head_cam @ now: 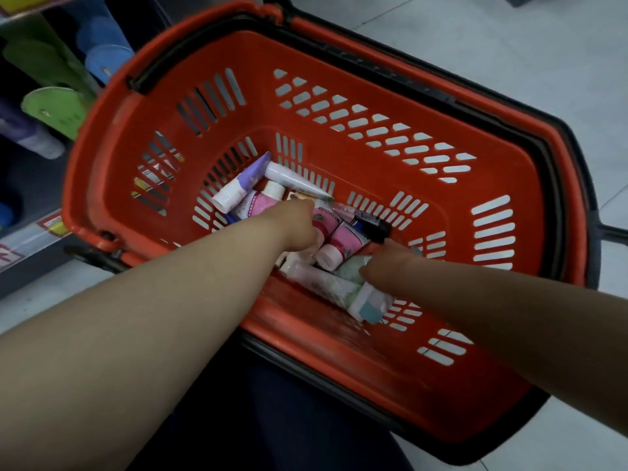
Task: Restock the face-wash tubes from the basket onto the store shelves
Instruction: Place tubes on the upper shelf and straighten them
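Both hands are down in the pile, and the job looks well short of done. A jumbled heap of face-wash tubes (343,243) lies on the bottom of the red slotted plastic shopping basket (112,137), and nothing is on its way to the shelf.

The left hand (299,226) is knuckles-up, its fingers buried among the pink white-capped tubes (253,205). Whether they've closed on one, I can't tell. The right hand (390,263) is bunched against a pale green-and-white tube (339,288) by the near wall. It's touching the tube, but that grip is hidden too.

Further out, a lilac tube with a white cap (239,186) and a plain white tube (292,178) lean at the far end, with a thin black item (372,222) just beyond the hands. Off left, the grey store shelf (30,239) carries green and blue tubes (54,107).
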Motion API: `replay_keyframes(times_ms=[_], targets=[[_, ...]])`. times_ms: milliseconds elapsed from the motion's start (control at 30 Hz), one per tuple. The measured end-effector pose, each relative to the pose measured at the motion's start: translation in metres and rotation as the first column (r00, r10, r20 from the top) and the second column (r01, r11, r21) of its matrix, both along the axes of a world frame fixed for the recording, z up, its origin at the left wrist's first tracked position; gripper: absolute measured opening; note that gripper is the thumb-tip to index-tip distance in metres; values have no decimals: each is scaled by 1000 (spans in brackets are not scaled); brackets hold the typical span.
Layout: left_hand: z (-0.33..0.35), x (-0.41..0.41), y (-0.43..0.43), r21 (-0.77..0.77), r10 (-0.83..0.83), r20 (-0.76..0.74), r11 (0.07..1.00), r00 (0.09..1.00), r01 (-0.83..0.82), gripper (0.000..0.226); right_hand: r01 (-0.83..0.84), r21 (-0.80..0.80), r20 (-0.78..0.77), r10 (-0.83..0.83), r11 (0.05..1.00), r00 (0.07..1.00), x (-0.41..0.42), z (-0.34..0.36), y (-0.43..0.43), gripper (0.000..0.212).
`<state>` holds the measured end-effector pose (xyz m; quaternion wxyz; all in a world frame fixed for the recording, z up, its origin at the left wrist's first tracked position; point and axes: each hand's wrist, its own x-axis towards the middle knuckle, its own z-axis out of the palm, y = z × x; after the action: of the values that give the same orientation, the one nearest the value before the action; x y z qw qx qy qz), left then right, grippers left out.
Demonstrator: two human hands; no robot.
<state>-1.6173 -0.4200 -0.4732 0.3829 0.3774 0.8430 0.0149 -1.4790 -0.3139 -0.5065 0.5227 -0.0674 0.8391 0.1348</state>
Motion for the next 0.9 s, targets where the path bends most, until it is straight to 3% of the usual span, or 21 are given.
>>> replay_keyframes(times_ms=[100, 167, 200, 267, 300, 333, 433, 567, 633, 700, 733, 767, 833, 867, 900], targets=[[-1, -1, 0, 3, 47, 18, 999, 999, -47, 36, -49, 7, -96, 50, 999, 994, -2, 5, 1, 30], [3, -1, 2, 16, 85, 35, 996, 996, -86, 39, -73, -62, -305, 51, 995, 951, -8, 10, 7, 33], [4, 0, 5, 30, 107, 60, 994, 992, -109, 38, -118, -105, -479, 54, 987, 876, -11, 12, 10, 34], [8, 1, 10, 51, 180, 157, 980, 971, -190, 33, -230, -192, -804, -18, 954, 594, -16, 13, 14, 33], [8, 1, 13, 60, 238, 239, 964, 942, -259, 30, -269, -245, -888, -104, 931, 448, -18, 11, 16, 31], [8, 1, 15, 47, 323, 360, 931, 875, -363, 29, -297, -294, -919, -183, 908, 350, -19, 12, 17, 27], [13, 3, 17, -84, 515, 663, 772, 543, -630, 22, -355, -241, -969, -207, 903, 132, -23, 15, 19, 15], [17, -3, 16, -121, 550, 744, 670, 379, -733, 22, -271, -239, -971, -229, 933, 68, -27, 13, 23, 20], [18, -5, 15, -115, 534, 767, 661, 357, -741, 22, -166, -401, -916, -390, 901, 96, -28, 15, 24, 22], [19, -6, 13, -99, 524, 777, 647, 348, -756, 20, 46, -693, -711, -693, 719, 120, -29, 25, 19, 24], [20, -7, 12, -90, 525, 783, 627, 334, -774, 21, 188, -825, -527, -846, 533, 85, -32, 31, 15, 29], [22, -7, 12, -81, 527, 790, 598, 315, -797, 23, 307, -918, -269, -963, 250, -19, -37, 40, 10, 31], [27, -10, 10, -38, 511, 805, 553, 302, -832, 27, 335, -867, 283, -917, -370, -280, -51, 56, -1, 26], [31, -11, 9, -12, 499, 811, 535, 305, -845, 27, 300, -801, 423, -844, -518, -330, -56, 62, -5, 24], [35, -12, 8, 6, 493, 817, 513, 300, -858, 26, 298, -785, 451, -831, -543, -327, -61, 68, -8, 23]])
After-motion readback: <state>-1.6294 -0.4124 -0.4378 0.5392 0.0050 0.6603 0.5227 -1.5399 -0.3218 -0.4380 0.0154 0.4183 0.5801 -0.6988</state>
